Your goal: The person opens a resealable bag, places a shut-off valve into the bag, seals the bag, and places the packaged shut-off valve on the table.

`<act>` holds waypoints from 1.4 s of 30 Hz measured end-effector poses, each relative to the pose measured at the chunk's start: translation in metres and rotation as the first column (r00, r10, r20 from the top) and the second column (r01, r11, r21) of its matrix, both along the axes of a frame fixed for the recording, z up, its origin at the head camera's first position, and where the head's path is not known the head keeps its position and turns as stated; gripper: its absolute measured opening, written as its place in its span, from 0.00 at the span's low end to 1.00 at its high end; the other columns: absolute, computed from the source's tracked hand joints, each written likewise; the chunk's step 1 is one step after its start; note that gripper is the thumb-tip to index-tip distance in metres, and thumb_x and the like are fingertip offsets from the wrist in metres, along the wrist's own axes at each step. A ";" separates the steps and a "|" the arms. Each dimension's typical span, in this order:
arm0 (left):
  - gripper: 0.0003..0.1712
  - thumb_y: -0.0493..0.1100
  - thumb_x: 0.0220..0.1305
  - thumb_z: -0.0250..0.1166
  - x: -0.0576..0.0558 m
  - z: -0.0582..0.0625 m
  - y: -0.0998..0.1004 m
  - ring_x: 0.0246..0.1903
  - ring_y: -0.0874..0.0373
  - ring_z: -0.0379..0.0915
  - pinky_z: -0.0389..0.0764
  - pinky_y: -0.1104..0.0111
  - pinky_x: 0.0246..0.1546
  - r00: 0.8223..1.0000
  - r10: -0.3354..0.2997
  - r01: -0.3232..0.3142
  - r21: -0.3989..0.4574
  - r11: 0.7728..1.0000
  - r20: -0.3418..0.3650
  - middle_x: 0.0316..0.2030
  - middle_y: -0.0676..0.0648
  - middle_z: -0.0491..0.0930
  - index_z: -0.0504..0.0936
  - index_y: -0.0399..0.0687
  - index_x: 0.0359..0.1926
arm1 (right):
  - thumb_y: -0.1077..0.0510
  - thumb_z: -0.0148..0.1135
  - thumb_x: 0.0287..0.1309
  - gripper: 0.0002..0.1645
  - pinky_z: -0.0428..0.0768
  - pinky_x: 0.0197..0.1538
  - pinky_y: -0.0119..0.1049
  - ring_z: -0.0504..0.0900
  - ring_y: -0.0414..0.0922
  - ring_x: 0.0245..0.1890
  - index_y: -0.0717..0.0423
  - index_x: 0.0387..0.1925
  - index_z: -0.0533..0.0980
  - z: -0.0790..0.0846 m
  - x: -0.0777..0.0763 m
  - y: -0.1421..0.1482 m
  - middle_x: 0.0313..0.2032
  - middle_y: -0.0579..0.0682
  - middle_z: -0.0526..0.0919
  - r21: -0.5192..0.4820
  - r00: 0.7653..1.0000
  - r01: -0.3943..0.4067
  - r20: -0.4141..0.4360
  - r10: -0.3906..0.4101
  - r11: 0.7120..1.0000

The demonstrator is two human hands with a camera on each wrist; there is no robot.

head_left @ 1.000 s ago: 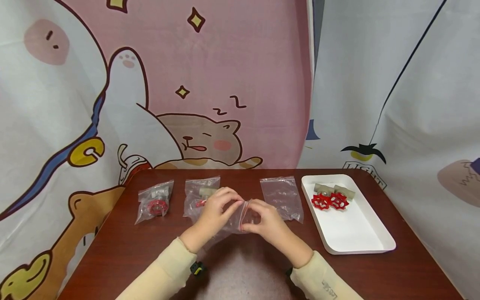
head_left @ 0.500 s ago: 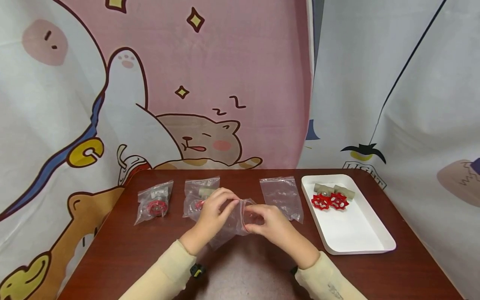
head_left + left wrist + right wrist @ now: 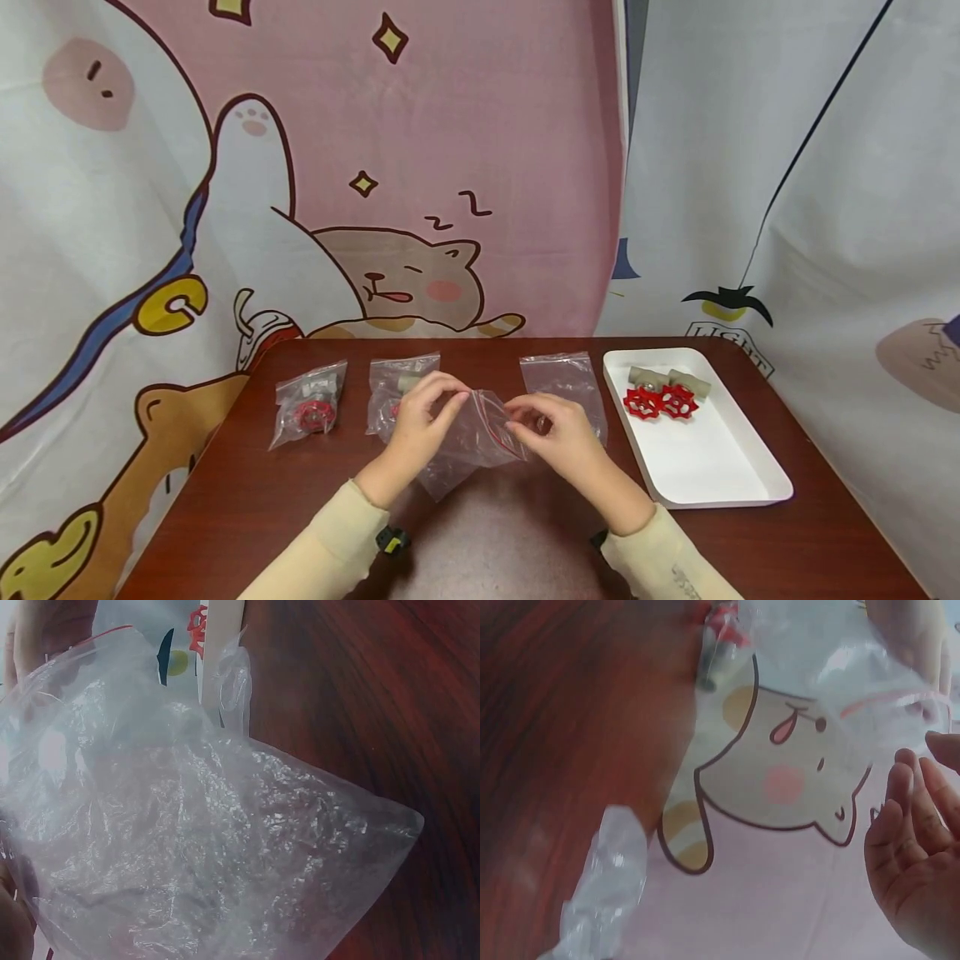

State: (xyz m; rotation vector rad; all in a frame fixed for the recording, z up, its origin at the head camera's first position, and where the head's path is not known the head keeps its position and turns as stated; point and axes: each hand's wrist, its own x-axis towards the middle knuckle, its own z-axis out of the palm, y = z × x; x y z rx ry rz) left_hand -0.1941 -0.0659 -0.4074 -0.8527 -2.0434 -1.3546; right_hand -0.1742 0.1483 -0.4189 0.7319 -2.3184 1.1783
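A clear zip-lock bag with a red-lined mouth is held above the middle of the table, its body hanging toward the left. My left hand pinches one corner of that mouth between thumb and fingers. Beside the mouth's other side is my right hand, thumb and fingers bent with a gap between them. The right wrist view shows nothing between those fingertips. Crumpled film fills most of the left wrist view, and no object shows inside the bag.
Two bags holding red-handled valves lie at left: one bag farther out, another bag partly behind my left hand. A flat clear bag lies behind my right hand. The white tray at right holds two red-handled valves.
My right hand has drawn back to the right, its fingers out of the bag's mouth. The mouth has gone from gaping to flatter and slanted. My left hand has shifted slightly left.
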 end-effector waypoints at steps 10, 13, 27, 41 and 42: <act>0.03 0.28 0.58 0.64 0.002 0.005 -0.002 0.33 0.55 0.75 0.76 0.68 0.36 1.000 -0.005 0.005 0.028 1.000 0.021 0.31 0.44 0.80 0.81 0.37 0.34 | 0.62 0.69 0.51 0.16 0.78 0.34 0.28 0.80 0.37 0.31 0.58 0.44 0.80 0.004 -0.024 0.056 0.33 0.53 0.84 -0.060 0.946 0.198 0.272 -0.174 0.978; 0.03 0.29 0.58 0.64 0.002 0.004 -0.003 0.33 0.55 0.75 0.76 0.69 0.36 1.000 0.002 -0.003 0.024 1.000 0.024 0.32 0.44 0.80 0.81 0.37 0.34 | 0.61 0.67 0.54 0.18 0.77 0.34 0.27 0.80 0.40 0.34 0.61 0.47 0.78 0.006 -0.030 0.078 0.37 0.59 0.84 -0.042 0.914 0.236 0.347 -0.208 0.971; 0.05 0.27 0.57 0.64 0.002 0.004 -0.006 0.32 0.55 0.74 0.74 0.65 0.31 1.000 0.007 -0.007 0.013 1.000 0.016 0.31 0.42 0.79 0.81 0.36 0.34 | 0.44 0.50 0.67 0.33 0.73 0.53 0.51 0.66 0.61 0.58 0.61 0.64 0.64 0.008 -0.052 0.179 0.61 0.67 0.66 0.058 0.626 0.527 0.648 -0.433 0.848; 0.04 0.32 0.60 0.63 -0.015 -0.024 -0.012 0.31 0.60 0.71 0.72 0.71 0.31 0.999 0.004 -0.005 0.018 1.000 0.038 0.32 0.46 0.80 0.82 0.43 0.35 | 0.36 0.55 0.59 0.43 0.76 0.54 0.44 0.71 0.50 0.53 0.58 0.66 0.60 -0.060 -0.078 0.257 0.54 0.54 0.70 -0.050 0.359 0.700 0.887 -0.291 0.713; 0.04 0.32 0.60 0.63 -0.015 -0.024 -0.013 0.31 0.60 0.71 0.72 0.71 0.32 0.999 0.002 -0.003 0.019 1.000 0.038 0.32 0.46 0.80 0.82 0.43 0.36 | 0.37 0.54 0.60 0.43 0.75 0.53 0.42 0.70 0.49 0.52 0.58 0.67 0.59 -0.059 -0.077 0.257 0.53 0.53 0.70 -0.049 0.344 0.694 0.899 -0.271 0.718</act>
